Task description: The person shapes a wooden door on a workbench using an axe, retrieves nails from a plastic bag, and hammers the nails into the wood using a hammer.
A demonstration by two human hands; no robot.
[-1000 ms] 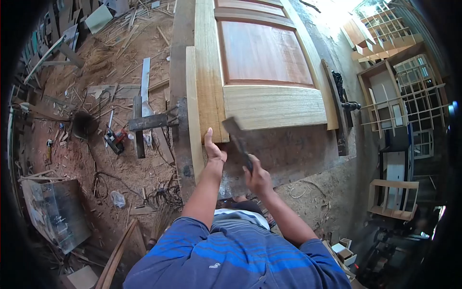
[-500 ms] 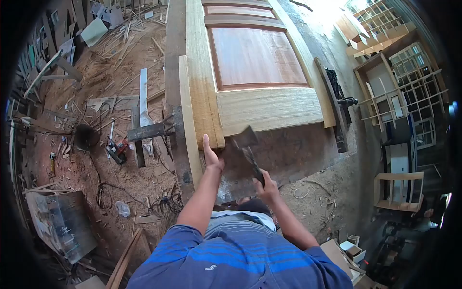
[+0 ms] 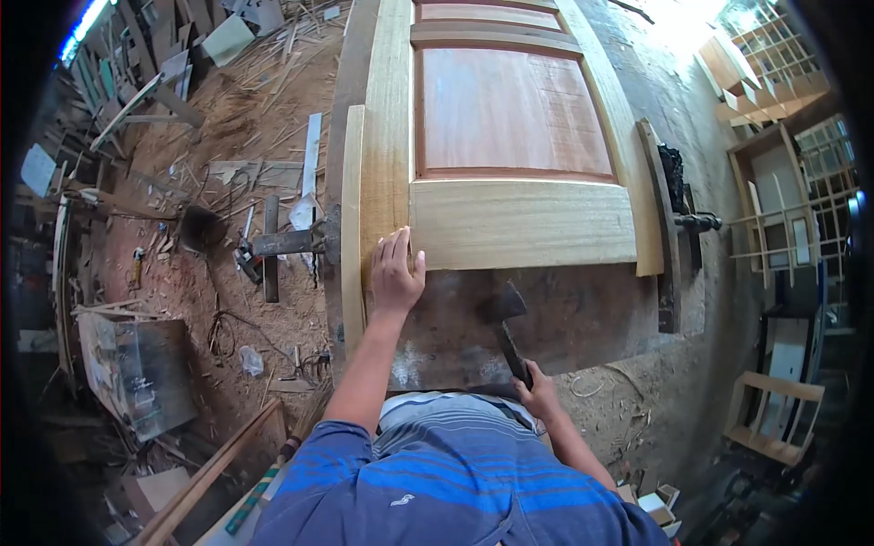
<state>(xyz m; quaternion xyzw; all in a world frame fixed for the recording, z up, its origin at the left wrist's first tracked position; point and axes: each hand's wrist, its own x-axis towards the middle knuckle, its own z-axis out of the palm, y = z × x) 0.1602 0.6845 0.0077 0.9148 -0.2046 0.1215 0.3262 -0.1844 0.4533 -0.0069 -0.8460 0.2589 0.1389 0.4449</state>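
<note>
A panelled wooden door (image 3: 523, 223) lies flat on a dark workbench (image 3: 583, 314), with a reddish inner panel and pale frame. My left hand (image 3: 398, 273) rests palm down on the near end of the door's left stile, its fingers extended and slightly apart. In my right hand (image 3: 537, 391) is the dark handle of a hatchet (image 3: 510, 305), whose blade hangs over the bare near part of the bench. The hatchet head does not touch the door. A pale wood strip (image 3: 353, 227) runs along the door's left side.
A metal clamp (image 3: 287, 243) juts out at the bench's left edge, and another clamp (image 3: 696, 223) stands at its right. Wood scraps and a power tool (image 3: 248, 262) lie on the dusty floor to the left. Wooden frames (image 3: 774, 414) stand on the right.
My left hand has moved from gripping the stile's end to lying flat on top of it. The hatchet has moved away from the door, rightward and toward me. The view has shifted.
</note>
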